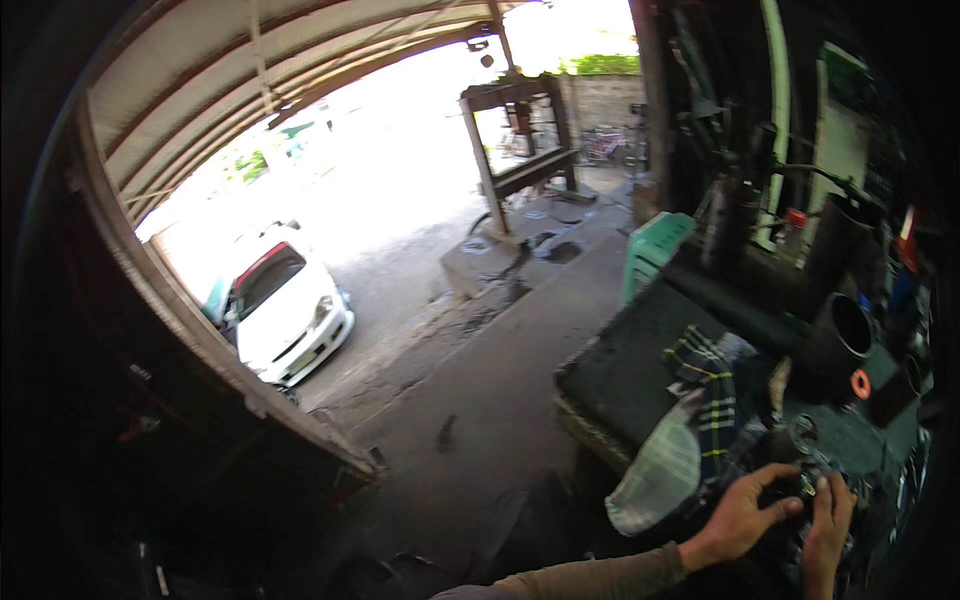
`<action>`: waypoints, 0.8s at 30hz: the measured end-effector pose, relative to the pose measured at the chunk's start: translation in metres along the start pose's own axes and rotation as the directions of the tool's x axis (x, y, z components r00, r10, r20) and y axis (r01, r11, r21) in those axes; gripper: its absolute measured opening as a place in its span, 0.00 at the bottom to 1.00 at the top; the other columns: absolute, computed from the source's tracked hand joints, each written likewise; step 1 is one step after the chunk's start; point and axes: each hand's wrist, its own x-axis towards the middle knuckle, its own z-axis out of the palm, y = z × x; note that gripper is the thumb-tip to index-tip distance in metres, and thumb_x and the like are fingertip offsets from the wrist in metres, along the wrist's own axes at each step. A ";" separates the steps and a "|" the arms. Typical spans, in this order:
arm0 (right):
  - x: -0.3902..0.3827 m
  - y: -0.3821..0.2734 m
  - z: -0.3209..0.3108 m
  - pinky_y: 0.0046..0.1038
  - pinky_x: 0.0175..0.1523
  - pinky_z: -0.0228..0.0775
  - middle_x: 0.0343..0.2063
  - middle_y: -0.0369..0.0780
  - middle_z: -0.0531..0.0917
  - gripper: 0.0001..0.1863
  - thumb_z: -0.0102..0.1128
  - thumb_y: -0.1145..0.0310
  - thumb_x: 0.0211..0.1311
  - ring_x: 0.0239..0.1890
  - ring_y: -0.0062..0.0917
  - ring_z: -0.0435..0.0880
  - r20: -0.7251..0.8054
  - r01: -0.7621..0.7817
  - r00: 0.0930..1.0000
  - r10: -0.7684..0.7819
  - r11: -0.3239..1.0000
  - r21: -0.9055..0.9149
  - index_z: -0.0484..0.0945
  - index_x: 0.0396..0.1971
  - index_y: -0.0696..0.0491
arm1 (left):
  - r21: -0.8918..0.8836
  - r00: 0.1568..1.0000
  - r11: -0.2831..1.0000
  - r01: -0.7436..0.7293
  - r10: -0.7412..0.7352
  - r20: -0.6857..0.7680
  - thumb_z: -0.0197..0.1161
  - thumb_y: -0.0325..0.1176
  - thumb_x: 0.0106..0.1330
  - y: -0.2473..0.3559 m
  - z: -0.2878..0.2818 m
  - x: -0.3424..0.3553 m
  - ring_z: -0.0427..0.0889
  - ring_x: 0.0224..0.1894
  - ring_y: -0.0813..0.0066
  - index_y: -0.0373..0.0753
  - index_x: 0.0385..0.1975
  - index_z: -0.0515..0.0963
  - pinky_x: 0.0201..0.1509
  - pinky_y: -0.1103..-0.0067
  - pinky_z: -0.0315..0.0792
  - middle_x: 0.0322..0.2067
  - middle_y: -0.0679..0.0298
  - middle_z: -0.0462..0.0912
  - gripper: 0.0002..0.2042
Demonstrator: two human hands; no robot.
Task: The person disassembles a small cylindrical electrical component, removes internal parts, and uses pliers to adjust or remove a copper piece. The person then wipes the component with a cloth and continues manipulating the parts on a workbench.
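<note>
At the lower right, my left hand point(742, 518) reaches across the near side of a dark workbench point(625, 385), thumb and forefinger curled in toward a small metallic part. My right hand point(829, 518) is beside it, its fingers bent over the same spot. Shadow and the fingers hide most of that part, so its kind does not show. Just beyond the fingers stands a small round metal piece point(803, 430). Left of my hands lie a pale rag point(655, 478) and a dark plaid cloth point(716, 400) with yellow and white lines.
Farther back on the bench stand a wide dark metal cylinder point(846, 332) and an orange ring point(860, 384). A green plastic chair point(655, 248) is behind the bench. Outside are a tall press frame point(485, 165) on a concrete base and a parked white car point(290, 318).
</note>
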 end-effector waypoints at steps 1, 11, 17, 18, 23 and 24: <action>-0.002 0.001 -0.005 0.28 0.53 0.67 0.41 0.38 0.80 0.08 0.54 0.70 0.81 0.46 0.24 0.75 -0.013 0.042 0.999 -0.042 0.999 -0.005 0.79 0.47 0.59 | -0.131 0.999 0.990 0.048 -0.046 0.013 0.72 0.31 0.76 -0.004 0.001 0.001 0.80 0.63 0.75 0.30 0.70 0.74 0.69 0.74 0.77 0.61 0.57 0.83 0.26; 0.008 -0.053 -0.004 0.33 0.42 0.72 0.32 0.43 0.82 0.10 0.60 0.66 0.80 0.35 0.28 0.81 0.163 0.152 0.973 -0.162 0.986 0.075 0.79 0.44 0.59 | -0.145 0.992 0.989 0.025 -0.042 -0.115 0.70 0.20 0.74 0.014 0.002 0.003 0.84 0.54 0.75 0.27 0.64 0.78 0.60 0.77 0.81 0.54 0.56 0.86 0.20; 0.004 -0.049 -0.009 0.37 0.41 0.76 0.32 0.47 0.87 0.11 0.63 0.66 0.77 0.34 0.35 0.87 0.180 0.042 0.982 -0.063 0.992 0.118 0.80 0.44 0.60 | -0.264 0.998 0.964 0.002 -0.020 -0.065 0.70 0.22 0.76 0.010 0.005 0.002 0.85 0.52 0.77 0.24 0.65 0.75 0.62 0.79 0.80 0.53 0.59 0.85 0.21; 0.003 -0.047 -0.011 0.37 0.40 0.75 0.31 0.46 0.87 0.11 0.63 0.66 0.77 0.33 0.36 0.87 0.182 0.045 0.981 -0.065 0.993 0.112 0.80 0.43 0.60 | -0.263 0.998 0.965 0.006 -0.023 -0.061 0.70 0.22 0.76 0.009 0.006 0.001 0.85 0.52 0.77 0.24 0.65 0.75 0.62 0.79 0.80 0.53 0.59 0.85 0.21; 0.002 -0.049 -0.014 0.38 0.39 0.75 0.31 0.47 0.86 0.10 0.66 0.68 0.76 0.33 0.39 0.86 0.158 0.179 0.970 -0.185 0.983 0.049 0.80 0.42 0.60 | -0.286 0.997 0.958 0.015 -0.036 -0.068 0.71 0.23 0.76 0.012 0.002 0.001 0.85 0.53 0.76 0.24 0.65 0.75 0.64 0.78 0.80 0.54 0.58 0.86 0.21; 0.001 -0.046 -0.014 0.39 0.39 0.76 0.32 0.48 0.86 0.10 0.66 0.68 0.75 0.33 0.41 0.87 0.131 0.247 0.959 -0.250 0.968 0.033 0.80 0.42 0.60 | -0.297 0.997 0.955 0.014 -0.037 -0.072 0.71 0.24 0.76 0.012 0.002 0.001 0.85 0.54 0.76 0.24 0.65 0.75 0.64 0.77 0.80 0.54 0.57 0.86 0.21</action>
